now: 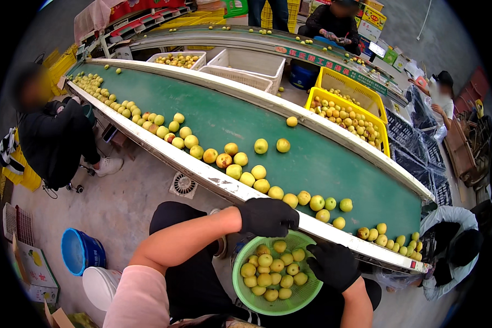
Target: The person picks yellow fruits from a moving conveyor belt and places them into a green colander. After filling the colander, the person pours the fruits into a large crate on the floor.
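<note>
A light green plastic basket point(240, 287) in front of me holds many round yellow-green fruits point(265, 260). My left hand point(269, 217), in a black glove, is beside the belt's white side rail point(328, 231), above the basket's far rim. Its fingers curl downward, and whatever may be in them is hidden. At the basket's right rim is my right hand point(334, 264), also gloved in black, fingers apart and no fruit visible in them. Beyond the rail, more fruits point(290, 200) lie along the near side of a green conveyor belt point(238, 123); some have brown or reddish patches.
Yellow crates point(344, 119) of fruit and white crates point(250, 65) stand behind the belt. A blue bucket point(82, 252) and a white bucket point(102, 287) are on the floor at left. People sit at left point(57, 135), right point(455, 246) and across a second conveyor point(332, 28).
</note>
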Demonstrator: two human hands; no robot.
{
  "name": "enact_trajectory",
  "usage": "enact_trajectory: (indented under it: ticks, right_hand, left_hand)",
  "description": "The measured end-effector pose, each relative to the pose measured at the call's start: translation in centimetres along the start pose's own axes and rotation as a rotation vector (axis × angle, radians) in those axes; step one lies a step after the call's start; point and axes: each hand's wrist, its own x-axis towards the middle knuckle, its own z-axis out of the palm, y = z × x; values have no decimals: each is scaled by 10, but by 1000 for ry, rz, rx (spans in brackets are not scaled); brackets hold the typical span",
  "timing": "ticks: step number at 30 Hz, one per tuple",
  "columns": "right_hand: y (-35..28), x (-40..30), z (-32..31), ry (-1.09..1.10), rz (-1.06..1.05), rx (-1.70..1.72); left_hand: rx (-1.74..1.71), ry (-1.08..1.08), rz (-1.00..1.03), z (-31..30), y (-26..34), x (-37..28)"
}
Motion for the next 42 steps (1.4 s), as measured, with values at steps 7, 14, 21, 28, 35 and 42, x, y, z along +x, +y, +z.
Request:
enact_trajectory:
  ticks: [7, 14, 21, 28, 35, 42]
  right_hand:
    - [8, -3, 10, 39, -71, -30]
    - [17, 3, 14, 37, -51, 10]
    - [34, -1, 1, 134, 38, 120]
    - [70, 13, 6, 533, 250, 439]
    - [91, 65, 0, -239, 380, 166]
    - [116, 70, 12, -215, 397, 265]
  left_hand:
    - [525, 249, -521, -79, -105, -21]
    - [530, 358, -503, -63, -95, 4]
    - [-794, 605, -207, -61, -49, -6]
    - [-368, -335, -170, 34, -14, 29]
    - [277, -494, -69, 144, -18, 26]
    - [380, -274, 28, 163, -23, 16]
